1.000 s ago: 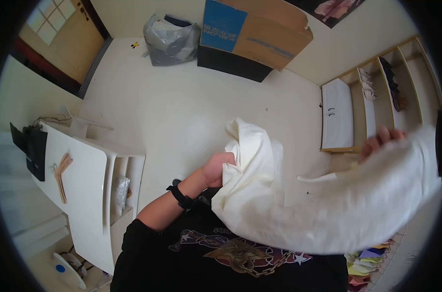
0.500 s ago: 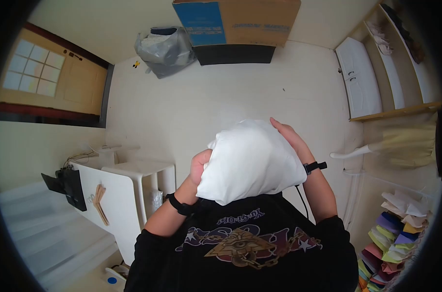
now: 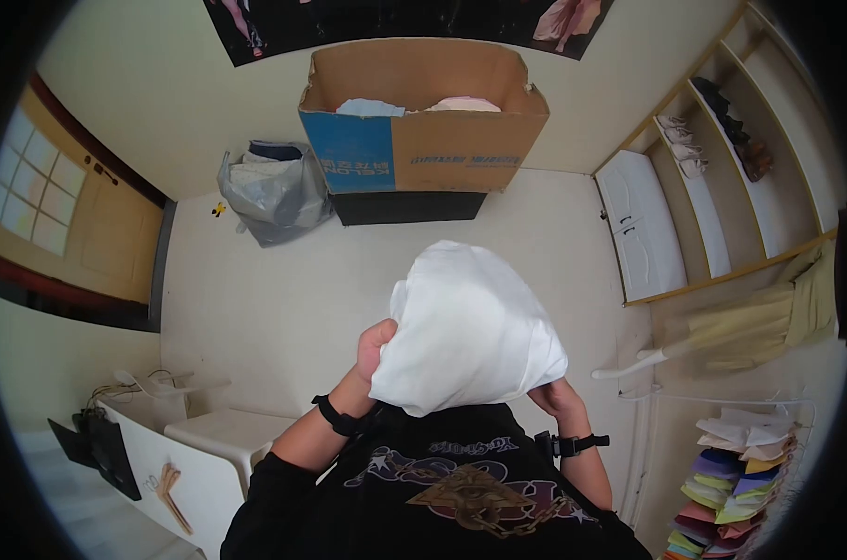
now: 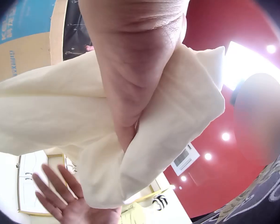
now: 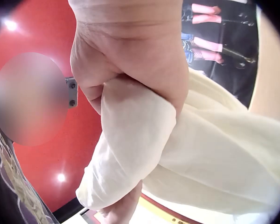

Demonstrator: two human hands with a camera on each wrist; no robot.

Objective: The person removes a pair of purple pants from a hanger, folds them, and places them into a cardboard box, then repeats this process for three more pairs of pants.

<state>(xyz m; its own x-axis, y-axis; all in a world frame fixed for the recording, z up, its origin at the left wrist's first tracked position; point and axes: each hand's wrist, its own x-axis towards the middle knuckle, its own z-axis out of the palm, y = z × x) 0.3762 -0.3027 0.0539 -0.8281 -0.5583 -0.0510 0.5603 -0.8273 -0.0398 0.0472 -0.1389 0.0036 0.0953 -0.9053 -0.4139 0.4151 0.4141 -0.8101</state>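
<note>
A bundled white cloth (image 3: pixel 470 327) is held up in front of my black shirt, its smooth folds bulging away from me. My left hand (image 3: pixel 375 347) grips its left edge, thumb on the outside. In the left wrist view, that hand's fingers run into a fold of the cloth (image 4: pixel 163 126) and are partly hidden. My right hand (image 3: pixel 560 399) is at the lower right edge, its fingertips hidden beneath the cloth in the head view. In the left wrist view the right hand (image 4: pixel 79 205) shows straight, spread fingers behind the cloth.
A cardboard box (image 3: pixel 470 149) with cloth inside stands against the far wall, a grey plastic bag (image 3: pixel 279 201) beside it. Shelves with shoes and a white cabinet (image 3: pixel 640 229) are at right, near hanging coloured cloths (image 3: pixel 731 485). A white table (image 3: pixel 143 448) bears wooden hangers (image 3: pixel 168 490).
The cloth, stretched far out to the right a second ago, was gathered into a bundle before me. My right hand has since moved from its far right side to its lower right edge.
</note>
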